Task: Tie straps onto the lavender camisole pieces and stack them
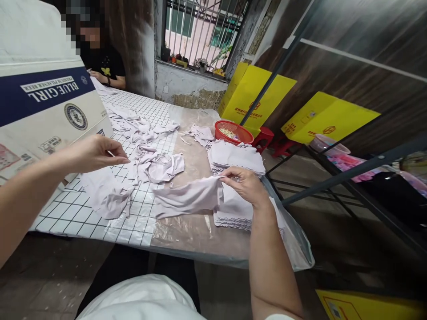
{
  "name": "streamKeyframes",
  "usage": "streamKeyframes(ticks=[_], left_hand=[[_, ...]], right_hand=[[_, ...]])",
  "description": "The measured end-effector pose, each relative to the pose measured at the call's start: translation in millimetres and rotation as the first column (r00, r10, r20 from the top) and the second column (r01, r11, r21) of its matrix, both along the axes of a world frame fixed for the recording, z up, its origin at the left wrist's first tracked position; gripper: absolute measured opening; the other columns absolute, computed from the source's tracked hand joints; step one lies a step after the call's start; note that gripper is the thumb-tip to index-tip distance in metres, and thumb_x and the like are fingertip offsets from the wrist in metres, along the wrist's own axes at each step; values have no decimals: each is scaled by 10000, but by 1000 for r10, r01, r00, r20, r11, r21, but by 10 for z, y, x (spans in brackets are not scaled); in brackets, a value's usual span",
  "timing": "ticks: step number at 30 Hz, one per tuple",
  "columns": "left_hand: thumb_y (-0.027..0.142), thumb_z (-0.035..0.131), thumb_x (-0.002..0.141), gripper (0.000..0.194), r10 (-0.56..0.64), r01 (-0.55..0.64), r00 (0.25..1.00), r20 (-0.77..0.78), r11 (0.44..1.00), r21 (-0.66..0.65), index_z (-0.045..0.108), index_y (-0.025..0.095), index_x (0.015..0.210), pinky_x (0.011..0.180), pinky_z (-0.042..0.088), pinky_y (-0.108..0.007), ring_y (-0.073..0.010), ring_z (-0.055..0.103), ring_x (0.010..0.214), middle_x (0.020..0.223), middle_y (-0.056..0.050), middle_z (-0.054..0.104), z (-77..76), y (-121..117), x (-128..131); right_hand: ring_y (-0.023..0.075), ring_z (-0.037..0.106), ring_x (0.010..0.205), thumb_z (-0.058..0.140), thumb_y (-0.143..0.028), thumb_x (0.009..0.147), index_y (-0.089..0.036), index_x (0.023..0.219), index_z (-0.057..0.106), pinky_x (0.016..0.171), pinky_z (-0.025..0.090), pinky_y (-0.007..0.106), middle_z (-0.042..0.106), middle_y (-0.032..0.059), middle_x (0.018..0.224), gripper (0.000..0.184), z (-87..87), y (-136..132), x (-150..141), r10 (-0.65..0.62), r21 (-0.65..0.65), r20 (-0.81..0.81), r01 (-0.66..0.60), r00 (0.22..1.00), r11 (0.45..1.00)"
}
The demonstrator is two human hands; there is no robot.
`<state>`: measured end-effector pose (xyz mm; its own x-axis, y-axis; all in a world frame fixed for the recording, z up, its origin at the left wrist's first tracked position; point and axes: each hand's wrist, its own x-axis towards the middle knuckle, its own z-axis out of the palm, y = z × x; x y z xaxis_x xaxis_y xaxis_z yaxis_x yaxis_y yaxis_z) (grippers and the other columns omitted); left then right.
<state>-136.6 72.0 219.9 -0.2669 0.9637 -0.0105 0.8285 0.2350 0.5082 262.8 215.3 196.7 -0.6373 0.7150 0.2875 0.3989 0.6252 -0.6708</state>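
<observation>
My right hand (245,183) pinches the upper corner of a pale lilac fabric piece (190,195) between thumb and fingertips. The piece stretches leftward from there, its lower part draping onto the table. To its right, partly beneath my hand, lie neat stacks of the same cloth, a front stack (233,211) and a back stack (235,155), with wavy edges. My left hand (95,153) hovers over the left side, thumb and forefinger closed together at the tips; whether anything thin is between them is hidden. Below it rest crumpled lilac pieces (108,193).
A tall beer carton (43,111) stands at the left. A red basket (233,132) sits behind the stacks on the plastic-covered table (187,242). Yellow cartons (260,95) and a dark metal frame (333,173) stand at the right. Another person (103,66) sits at the far end.
</observation>
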Motion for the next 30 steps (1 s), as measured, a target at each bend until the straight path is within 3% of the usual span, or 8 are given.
streamKeyframes(ticks=[3, 7, 11, 14, 19, 23, 26, 30], left_hand=[[600, 628, 713, 404, -147, 161, 984, 99, 975, -154, 673, 219, 841, 569, 408, -238, -158, 589, 654, 839, -28, 714, -166, 61, 173], [577, 658, 703, 411, -243, 294, 945, 220, 924, -244, 647, 195, 856, 596, 431, -243, -181, 626, 730, 932, -66, 717, -718, 194, 513], [546, 618, 769, 377, -194, 237, 962, 192, 942, -236, 603, 180, 681, 542, 382, -242, -160, 573, 611, 677, -37, 660, -1303, 443, 922], [508, 581, 823, 349, -136, 157, 981, 138, 975, -159, 607, 173, 730, 577, 404, -270, -195, 595, 661, 729, -67, 661, -1543, 685, 1192], [291, 742, 686, 243, -223, 227, 970, 92, 973, -34, 665, 187, 892, 806, 464, -328, -282, 606, 981, 1001, -114, 654, -1717, 969, 1408], [167, 706, 627, 91, -306, 307, 948, 88, 952, 0, 642, 179, 691, 887, 454, -371, -284, 601, 930, 841, -96, 645, -1792, 1043, 1424], [160, 643, 633, 71, -360, 358, 926, 113, 933, 33, 587, 179, 594, 836, 461, -334, -240, 592, 837, 733, -70, 621, -1725, 1023, 1348], [235, 594, 689, 71, -394, 386, 905, 160, 919, 76, 574, 179, 650, 669, 441, -268, -178, 563, 721, 727, -39, 614, -1453, 863, 1113]], right_hand=[[187, 626, 721, 635, -358, 803, -198, 758, 674, 706, 476, 309, 697, 27, 741, 171, -14, 5, -52, -8, 7, 42, 8, 999, 1000], [178, 621, 708, 634, -345, 787, -203, 760, 665, 704, 482, 301, 696, 19, 735, 148, -50, 29, -94, -23, 32, 69, 21, 997, 999], [184, 622, 700, 633, -322, 771, -209, 749, 663, 685, 483, 302, 690, 17, 718, 118, -31, 11, -90, -26, 49, 101, 21, 995, 999], [187, 622, 696, 633, -305, 777, -216, 750, 661, 691, 491, 310, 692, 16, 726, 97, 17, -37, -77, -11, 68, 101, 4, 995, 998], [187, 623, 701, 645, -296, 798, -219, 773, 664, 704, 495, 311, 701, 17, 747, 83, 57, -95, -48, 0, 86, 114, -9, 993, 996], [187, 621, 708, 648, -307, 812, -215, 793, 661, 695, 485, 308, 702, 22, 763, 95, 22, -106, 15, -10, 78, 129, 0, 992, 997], [183, 601, 698, 647, -302, 819, -214, 807, 659, 672, 466, 305, 681, 22, 754, 89, -6, -79, 113, -23, 110, 153, 6, 988, 994], [187, 576, 687, 663, -294, 816, -215, 825, 668, 666, 462, 319, 639, 27, 748, 80, -19, 54, 262, -74, 186, 140, 47, 987, 981]])
